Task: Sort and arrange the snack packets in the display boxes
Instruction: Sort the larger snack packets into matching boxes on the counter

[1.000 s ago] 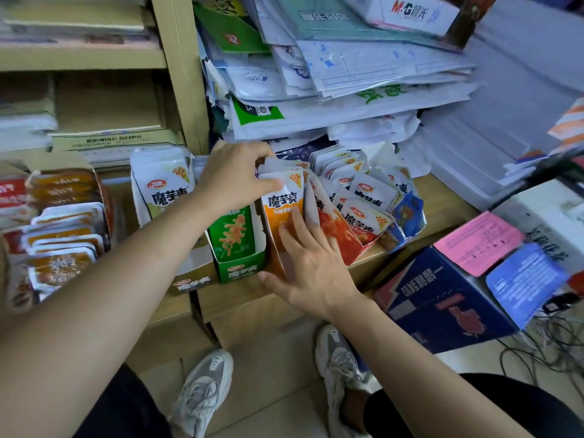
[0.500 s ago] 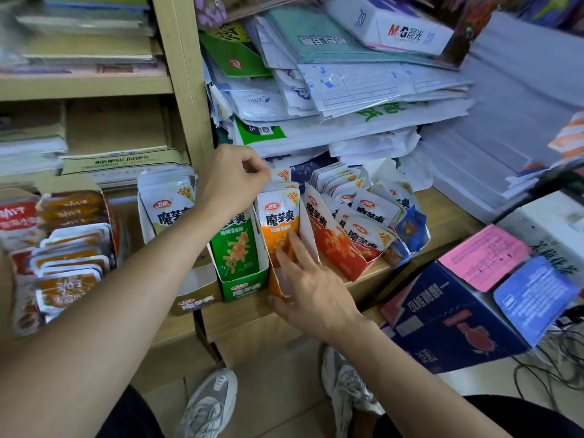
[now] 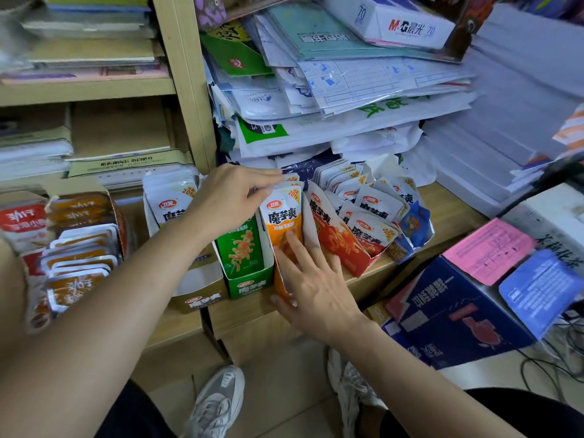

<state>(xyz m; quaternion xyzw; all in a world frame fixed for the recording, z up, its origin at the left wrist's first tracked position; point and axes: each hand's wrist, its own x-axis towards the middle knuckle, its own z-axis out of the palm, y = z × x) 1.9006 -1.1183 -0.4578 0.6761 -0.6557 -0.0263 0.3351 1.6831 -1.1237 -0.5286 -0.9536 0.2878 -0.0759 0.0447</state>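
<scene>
One change: left hand (image 3: 227, 197), earlier fisted, now pinches the orange packets (image 3: 281, 216); right hand (image 3: 316, 289) stays pressed flat on them.

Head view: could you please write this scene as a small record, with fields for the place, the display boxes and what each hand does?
place: wooden shelf under a pile of papers
boxes, left to right: white box, green box, orange box, red box, blue box
left hand: pinches the tops of the orange packets
right hand: straight fingers press on the front orange packet
floor: navy carton
</scene>
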